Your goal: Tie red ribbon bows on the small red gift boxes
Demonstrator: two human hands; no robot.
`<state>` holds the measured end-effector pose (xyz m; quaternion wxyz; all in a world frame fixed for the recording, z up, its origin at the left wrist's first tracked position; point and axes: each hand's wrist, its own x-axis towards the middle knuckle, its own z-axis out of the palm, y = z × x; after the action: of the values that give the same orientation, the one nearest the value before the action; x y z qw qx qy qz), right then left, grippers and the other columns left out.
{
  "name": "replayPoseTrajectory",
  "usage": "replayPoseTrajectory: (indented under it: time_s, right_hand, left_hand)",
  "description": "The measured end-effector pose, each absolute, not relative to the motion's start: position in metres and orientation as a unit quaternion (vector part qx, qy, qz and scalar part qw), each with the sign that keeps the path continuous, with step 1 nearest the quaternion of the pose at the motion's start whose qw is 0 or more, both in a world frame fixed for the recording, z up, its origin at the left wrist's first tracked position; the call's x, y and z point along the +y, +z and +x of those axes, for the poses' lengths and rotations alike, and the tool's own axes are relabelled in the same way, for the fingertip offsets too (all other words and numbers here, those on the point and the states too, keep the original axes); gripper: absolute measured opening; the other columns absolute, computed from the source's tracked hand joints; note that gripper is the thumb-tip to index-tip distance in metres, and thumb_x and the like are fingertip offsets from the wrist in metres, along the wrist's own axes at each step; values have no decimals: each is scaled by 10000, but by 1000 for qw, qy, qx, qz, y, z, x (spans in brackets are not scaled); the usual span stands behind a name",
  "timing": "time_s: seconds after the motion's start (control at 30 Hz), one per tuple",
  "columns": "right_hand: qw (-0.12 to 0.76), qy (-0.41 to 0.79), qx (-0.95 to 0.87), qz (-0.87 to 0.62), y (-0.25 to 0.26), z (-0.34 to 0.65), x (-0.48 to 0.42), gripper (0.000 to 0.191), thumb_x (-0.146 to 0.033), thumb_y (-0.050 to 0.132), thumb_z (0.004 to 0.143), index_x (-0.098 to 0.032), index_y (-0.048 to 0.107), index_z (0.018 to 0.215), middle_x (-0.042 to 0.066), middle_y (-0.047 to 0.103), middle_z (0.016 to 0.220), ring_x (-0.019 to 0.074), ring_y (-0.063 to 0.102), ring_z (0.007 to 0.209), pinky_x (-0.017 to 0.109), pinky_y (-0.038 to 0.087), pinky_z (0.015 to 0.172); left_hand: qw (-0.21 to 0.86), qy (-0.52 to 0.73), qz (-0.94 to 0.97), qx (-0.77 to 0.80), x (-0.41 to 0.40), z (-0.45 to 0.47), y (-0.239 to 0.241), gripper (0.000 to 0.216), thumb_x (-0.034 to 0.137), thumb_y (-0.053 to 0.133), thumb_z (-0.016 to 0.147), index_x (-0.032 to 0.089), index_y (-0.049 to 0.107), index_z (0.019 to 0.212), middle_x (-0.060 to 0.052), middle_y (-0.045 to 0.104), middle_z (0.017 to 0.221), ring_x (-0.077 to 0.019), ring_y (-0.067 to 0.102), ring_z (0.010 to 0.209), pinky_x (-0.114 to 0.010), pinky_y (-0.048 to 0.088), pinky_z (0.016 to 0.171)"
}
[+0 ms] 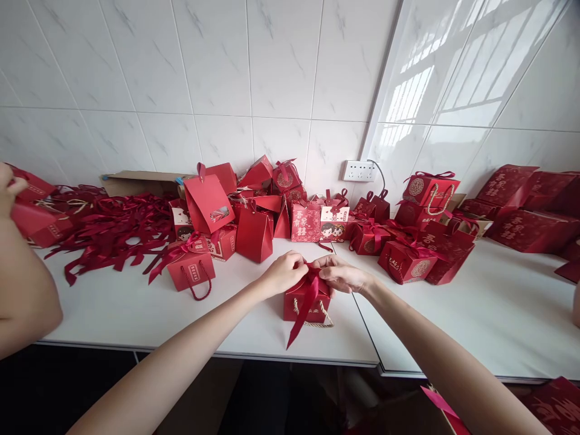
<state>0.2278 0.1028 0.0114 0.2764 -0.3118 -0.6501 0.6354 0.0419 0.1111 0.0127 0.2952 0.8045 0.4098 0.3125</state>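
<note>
A small red gift box (290, 310) with a twisted gold cord handle stands upright near the table's front edge. Dark red ribbon (309, 301) runs over its top, and one long tail hangs down the front. My left hand (286, 273) pinches the ribbon at the box top from the left. From the right, my right hand (342, 273) closes its fingers on the same ribbon, with the lower fingers beside the box. Both hands meet at the top, so the fingertips partly hide the bow or knot there.
A heap of loose ribbons (129, 226) lies at the left. Several red gift boxes (254, 234) are piled along the wall, with more boxes (410, 261) at the right. A co-worker's arm (27, 284) reaches in at left. A power strip (359, 171) is on the wall.
</note>
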Motion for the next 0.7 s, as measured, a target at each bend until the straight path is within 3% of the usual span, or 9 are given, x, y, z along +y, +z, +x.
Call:
replayPoseTrajectory:
  time_s: [0.17,0.3,0.43,0.53,0.6,0.7]
  right_hand:
    - [268,634,-661,-297,16,229,99,321,-409,742,660,-140,566,649,-92,468,327,33,349,235,177,424,374]
    - [273,641,-656,-291,17,227,95,395,-485,736,679,-139,558,610,-51,533,395,53,434,280,186,431,368]
    - [379,647,-593,-292,19,231,93,406,-468,723,703,-172,496,543,-131,319,316,36,288,238,229,474,364]
    - [447,639,-560,-281,26,238,91,358,-480,709,705,-184,520,639,-166,193,351,15,140,255,162,351,288]
    - [477,632,-547,-272,35,243,90,364,-504,710,688,-194,520,686,-166,152,382,14,98,277,134,260,267]
    - [524,597,-534,-289,51,245,88,370,-502,726,666,-187,542,728,-154,192,407,16,125,289,141,231,265]
  left_hand:
    - [288,390,747,456,114,46,14,129,203,516,729,190,524,601,-43,615,861,-205,582,820,-312,429,774]
    - [312,476,658,493,128,36,19,94,203,519,737,189,523,644,-35,591,808,-175,542,713,-282,405,676]
    - [409,526,568,484,142,16,30,137,230,430,798,181,481,682,-13,565,684,-105,420,481,-241,336,510]
    - [489,547,514,444,145,0,44,135,232,377,821,179,441,715,-1,543,646,-72,364,420,-219,314,470]
    - [527,555,491,415,143,-9,53,124,222,397,812,170,440,709,6,519,618,-62,370,423,-209,326,476]
    - [562,561,475,380,138,-18,66,134,229,454,793,153,468,683,17,488,580,-58,389,433,-201,343,482]
